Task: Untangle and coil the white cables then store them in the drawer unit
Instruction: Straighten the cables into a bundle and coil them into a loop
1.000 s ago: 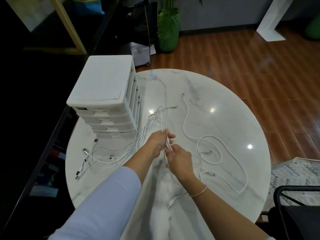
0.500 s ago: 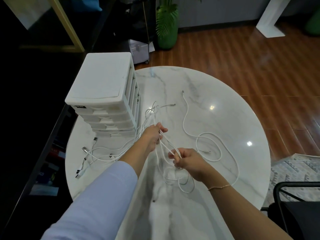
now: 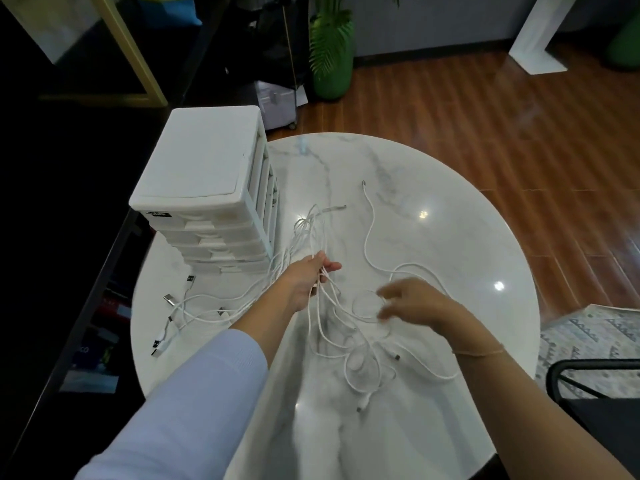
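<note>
Head view shows my left hand raised over the round marble bench, its fingers curled round a bunch of white cables that hang from it in loose loops down to the surface. My right hand is blurred with motion just right of those loops; its fingers look spread and relaxed, and I judge it holds nothing, though a strand may brush the fingertips. More cable trails left from my grip toward a scatter of USB plugs near the bench edge, and one long strand snakes away to the far side, its end lying free.

The drawer unit stands at the left rim of the bench, all drawers closed as far as I can see, so nothing is stored yet and I judge the work to be early in the untangling.

To do this step well, I should keep the bunch lifted so the loops hang open, pick one free plug end with my right hand and follow that single strand back through the knot instead of pulling hard, since tugging would likely tighten the crossings. Each cable freed should be laid apart before coiling.

A small dark label sits on the unit's front top edge; its writing is too small to read
</note>
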Tool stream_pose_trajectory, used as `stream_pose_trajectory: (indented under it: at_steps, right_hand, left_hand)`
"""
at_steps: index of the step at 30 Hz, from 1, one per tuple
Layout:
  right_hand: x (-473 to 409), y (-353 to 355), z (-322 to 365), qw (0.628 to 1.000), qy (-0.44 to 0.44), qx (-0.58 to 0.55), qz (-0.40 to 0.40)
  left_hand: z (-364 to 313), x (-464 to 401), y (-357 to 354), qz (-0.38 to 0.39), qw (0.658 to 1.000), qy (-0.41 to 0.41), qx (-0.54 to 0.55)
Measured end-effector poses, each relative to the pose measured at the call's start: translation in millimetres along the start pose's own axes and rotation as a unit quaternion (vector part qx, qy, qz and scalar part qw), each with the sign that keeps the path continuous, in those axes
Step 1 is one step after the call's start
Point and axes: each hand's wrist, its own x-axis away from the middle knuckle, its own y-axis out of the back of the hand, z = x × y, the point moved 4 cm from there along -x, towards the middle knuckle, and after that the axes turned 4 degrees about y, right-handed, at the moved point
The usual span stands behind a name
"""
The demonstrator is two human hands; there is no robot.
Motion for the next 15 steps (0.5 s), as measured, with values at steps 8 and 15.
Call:
stream_pose_trajectory:
  at_steps: [8,15]
  right_hand:
    - [-39,-47,61,0.954,0.031,-0.296,-0.048]
    - [-37,-78,53,0.889,-0.094,-0.447,-0.025]
  left_hand:
    - [4,12,-9,0.040,0.997,0.023,0.064]
    - [11,9,-12,0.029,0.997,0.010,0.065]
